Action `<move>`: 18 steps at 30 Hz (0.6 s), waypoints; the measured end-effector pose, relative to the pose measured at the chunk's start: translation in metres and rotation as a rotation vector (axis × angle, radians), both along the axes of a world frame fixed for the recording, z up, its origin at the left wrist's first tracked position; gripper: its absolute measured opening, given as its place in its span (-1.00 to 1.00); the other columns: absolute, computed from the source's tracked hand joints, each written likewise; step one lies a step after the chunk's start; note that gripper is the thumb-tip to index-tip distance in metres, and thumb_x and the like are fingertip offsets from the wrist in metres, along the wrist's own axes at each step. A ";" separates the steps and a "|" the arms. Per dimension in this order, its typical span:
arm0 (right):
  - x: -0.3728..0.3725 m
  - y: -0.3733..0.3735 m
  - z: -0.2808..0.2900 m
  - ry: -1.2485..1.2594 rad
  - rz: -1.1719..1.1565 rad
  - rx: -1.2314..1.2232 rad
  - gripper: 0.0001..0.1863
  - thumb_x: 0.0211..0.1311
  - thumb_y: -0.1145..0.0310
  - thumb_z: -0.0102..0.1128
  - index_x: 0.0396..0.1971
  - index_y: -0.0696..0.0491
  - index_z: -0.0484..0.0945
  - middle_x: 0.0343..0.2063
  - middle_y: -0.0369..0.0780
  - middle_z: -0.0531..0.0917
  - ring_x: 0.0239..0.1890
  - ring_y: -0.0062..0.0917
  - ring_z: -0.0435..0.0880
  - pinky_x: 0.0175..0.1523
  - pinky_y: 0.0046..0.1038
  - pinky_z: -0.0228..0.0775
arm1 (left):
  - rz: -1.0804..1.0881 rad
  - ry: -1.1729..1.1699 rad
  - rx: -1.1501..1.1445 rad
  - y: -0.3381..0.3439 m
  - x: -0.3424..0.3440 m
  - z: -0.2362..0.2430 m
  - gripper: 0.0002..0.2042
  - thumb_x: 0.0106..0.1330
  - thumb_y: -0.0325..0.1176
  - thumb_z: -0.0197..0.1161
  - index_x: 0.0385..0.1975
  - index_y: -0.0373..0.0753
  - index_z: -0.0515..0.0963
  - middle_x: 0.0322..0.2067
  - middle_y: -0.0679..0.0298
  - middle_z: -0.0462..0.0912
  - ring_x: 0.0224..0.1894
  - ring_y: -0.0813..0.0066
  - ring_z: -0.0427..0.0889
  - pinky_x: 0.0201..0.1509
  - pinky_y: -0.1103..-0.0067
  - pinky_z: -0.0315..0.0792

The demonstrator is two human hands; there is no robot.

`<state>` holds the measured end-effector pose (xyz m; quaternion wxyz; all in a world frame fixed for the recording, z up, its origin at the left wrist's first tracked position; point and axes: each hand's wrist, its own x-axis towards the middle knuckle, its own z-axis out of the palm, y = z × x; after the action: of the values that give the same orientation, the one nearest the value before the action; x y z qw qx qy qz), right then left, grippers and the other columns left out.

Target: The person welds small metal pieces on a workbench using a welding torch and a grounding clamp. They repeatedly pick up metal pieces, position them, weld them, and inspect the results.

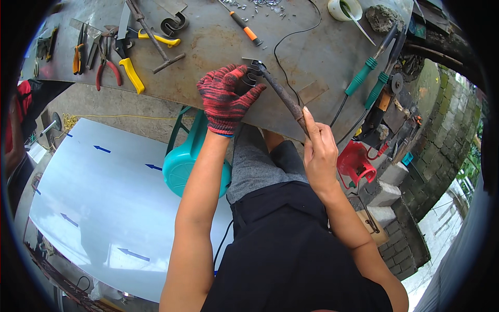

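Observation:
My left hand (pixel 226 98), in a red and black knit glove, is at the near edge of the metal worktable (pixel 208 47). Its fingers are closed around a dark curved metal piece (pixel 249 80), mostly hidden by the glove. My bare right hand (pixel 320 152) grips the rusty handle of a hammer-like tool (pixel 283 96), index finger stretched along it. The tool's dark head meets or lies just above the curved piece beside my left fingertips; whether they touch I cannot tell. A similar curved metal strip (pixel 174 24) lies farther back on the table.
Yellow-handled snips (pixel 132 75), red-handled snips (pixel 108 67) and a rusty T-shaped bar (pixel 156 39) lie left. An orange-black hand tool (pixel 247 28) is behind. Two green-handled soldering irons (pixel 371 78) and a white cup (pixel 344 9) are right. Below stand a teal stool (pixel 195 161) and sheet metal (pixel 104 197).

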<state>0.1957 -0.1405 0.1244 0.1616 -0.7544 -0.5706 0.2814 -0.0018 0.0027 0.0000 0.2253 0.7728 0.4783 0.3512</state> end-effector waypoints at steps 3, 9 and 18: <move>0.003 0.000 -0.002 0.006 -0.001 0.014 -0.19 0.14 0.76 0.22 0.43 -0.11 0.46 -0.18 -0.06 0.57 -0.16 -0.14 0.61 -0.01 -0.17 0.49 | 0.007 -0.011 0.026 0.000 0.002 0.003 -0.40 -0.11 -0.09 0.70 -0.04 -0.11 0.63 -0.20 0.20 0.73 -0.19 0.17 0.71 -0.10 0.27 0.49; 0.009 0.002 -0.003 0.023 0.019 0.013 -0.20 0.15 0.77 0.21 0.43 -0.10 0.46 -0.18 -0.06 0.58 -0.16 -0.14 0.61 -0.01 -0.17 0.49 | 0.017 -0.008 0.006 -0.001 0.001 0.002 -0.40 -0.17 -0.14 0.75 -0.08 -0.14 0.65 -0.20 0.17 0.73 -0.18 0.14 0.68 -0.10 0.29 0.54; 0.016 0.005 0.008 0.142 0.001 -0.037 -0.19 0.14 0.76 0.20 0.44 -0.09 0.44 -0.19 -0.07 0.61 -0.20 -0.15 0.66 -0.06 -0.17 0.51 | 0.015 -0.019 0.002 0.000 0.001 0.003 -0.38 -0.18 -0.14 0.76 -0.05 -0.12 0.65 -0.22 0.18 0.73 -0.19 0.17 0.67 -0.11 0.29 0.54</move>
<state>0.2120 -0.1355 0.1320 0.1874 -0.7351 -0.5530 0.3446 -0.0009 0.0022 0.0034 0.2265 0.7661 0.4815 0.3605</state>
